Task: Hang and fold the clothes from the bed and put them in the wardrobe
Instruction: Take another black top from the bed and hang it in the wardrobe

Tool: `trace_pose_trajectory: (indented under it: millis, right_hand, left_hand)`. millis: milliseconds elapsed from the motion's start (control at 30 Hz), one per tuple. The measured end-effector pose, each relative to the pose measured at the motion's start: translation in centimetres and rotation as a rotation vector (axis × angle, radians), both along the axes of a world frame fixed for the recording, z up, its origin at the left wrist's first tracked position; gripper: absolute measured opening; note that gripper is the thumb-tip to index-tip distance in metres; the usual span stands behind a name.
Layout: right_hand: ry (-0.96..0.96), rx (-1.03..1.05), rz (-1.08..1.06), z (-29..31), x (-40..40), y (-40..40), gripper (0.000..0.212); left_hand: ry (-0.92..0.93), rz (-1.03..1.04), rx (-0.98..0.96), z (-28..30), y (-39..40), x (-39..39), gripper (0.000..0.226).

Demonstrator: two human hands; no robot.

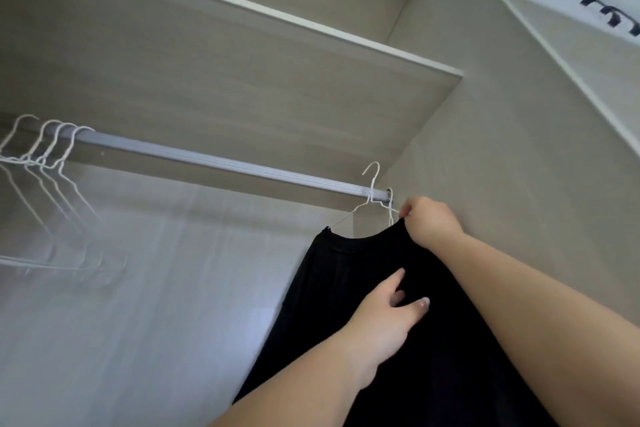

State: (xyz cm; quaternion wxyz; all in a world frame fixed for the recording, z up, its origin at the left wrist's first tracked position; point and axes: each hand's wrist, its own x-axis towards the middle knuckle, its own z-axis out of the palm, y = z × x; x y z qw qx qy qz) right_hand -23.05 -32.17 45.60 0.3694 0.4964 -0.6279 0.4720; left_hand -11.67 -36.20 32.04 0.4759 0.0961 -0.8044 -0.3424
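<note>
We look up into a beige wardrobe (485, 121) with a pale shelf (242, 55) overhead and a grey metal rail (207, 159) running beneath it. At the rail's left end hang several bare white wire hangers (52, 156). At the right end, close to the side wall, a black garment (398, 340) sits on a white wire hanger (371, 194) whose hook is raised just above the rail; a second hook shows beside it. The cloth is dark, plain and falls in long folds. Our right hand (429, 218) pinches the garment's top edge at the hanger's shoulder. Our left hand (384, 315) rests flat on the fabric, fingers spread.
</note>
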Motion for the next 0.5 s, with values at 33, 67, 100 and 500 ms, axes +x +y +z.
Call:
trace_pose_trajectory:
  millis: [33, 67, 100, 500]
  right_hand:
    - [-0.008, 0.008, 0.012, 0.0, 0.0, -0.5, 0.03]
    - [-0.023, 0.012, 0.029, 0.0, -0.1, -0.9, 0.03]
    - [-0.04, 0.021, 0.049, -0.1, -0.1, -1.4, 0.03]
    - [0.147, 0.185, -0.178, -0.6, 0.1, -1.6, 0.027]
  left_hand:
    - [-0.006, -0.011, 0.004, -0.1, 0.0, -0.3, 0.065]
    - [-0.01, -0.018, 0.006, -0.2, 0.0, -0.5, 0.066]
    - [-0.007, -0.016, 0.007, -0.3, -0.1, -0.6, 0.067]
    - [0.094, 0.047, 0.066, -0.4, -0.7, -0.6, 0.061]
